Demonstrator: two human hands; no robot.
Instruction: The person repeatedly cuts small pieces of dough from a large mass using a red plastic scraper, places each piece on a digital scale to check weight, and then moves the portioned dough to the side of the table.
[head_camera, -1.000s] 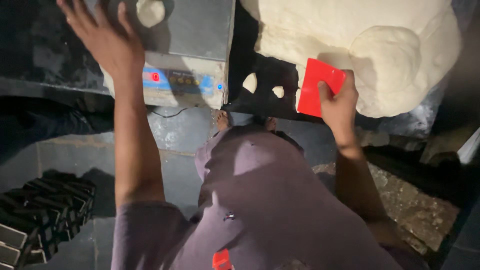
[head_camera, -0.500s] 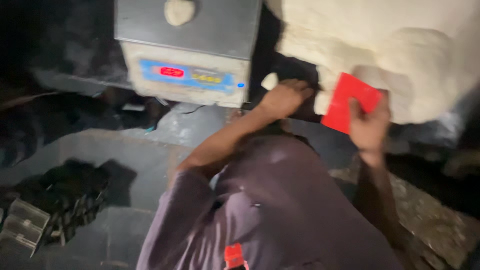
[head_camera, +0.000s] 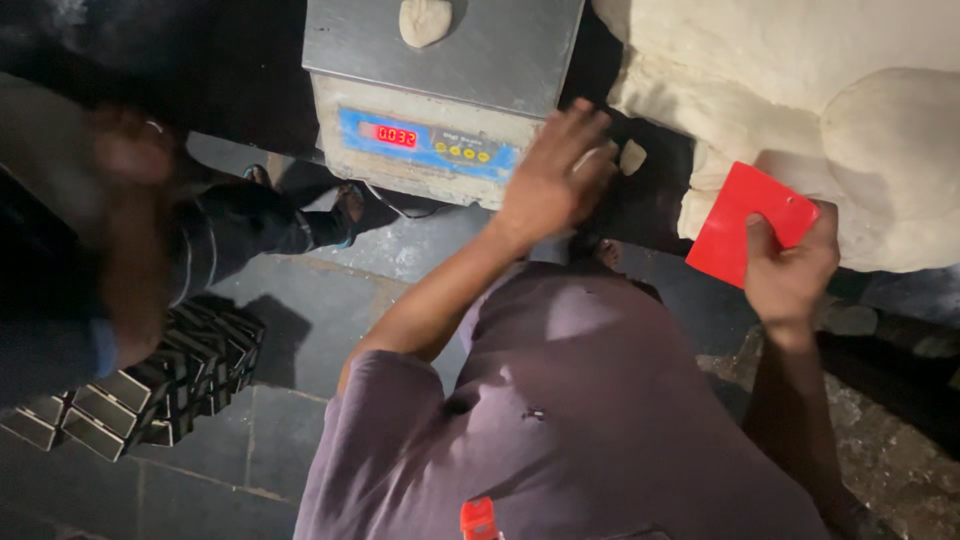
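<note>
My left hand (head_camera: 555, 180) reaches over the dark counter, its fingers curled on a small dough piece (head_camera: 601, 158); another small dough bit (head_camera: 632, 156) lies just right of the fingertips. A flat red plastic scraper (head_camera: 745, 220) is gripped in my right hand (head_camera: 790, 270), close against the large pale dough mass (head_camera: 800, 80) at the upper right. A digital scale (head_camera: 430, 140) with a steel platform, blue panel and red digits stands left of my left hand, with a dough lump (head_camera: 425, 20) on top.
Another person stands at the left, a blurred arm (head_camera: 130, 230) and dark sleeve in view. Stacked metal baking tins (head_camera: 150, 390) sit on the tiled floor (head_camera: 300, 300) at the lower left. A rough stone ledge (head_camera: 900, 440) runs along the lower right.
My left hand came down from the scale's far left corner to the small dough pieces beside the big mass. The right hand keeps the scraper at the dough. Another person's arm entered at left.
</note>
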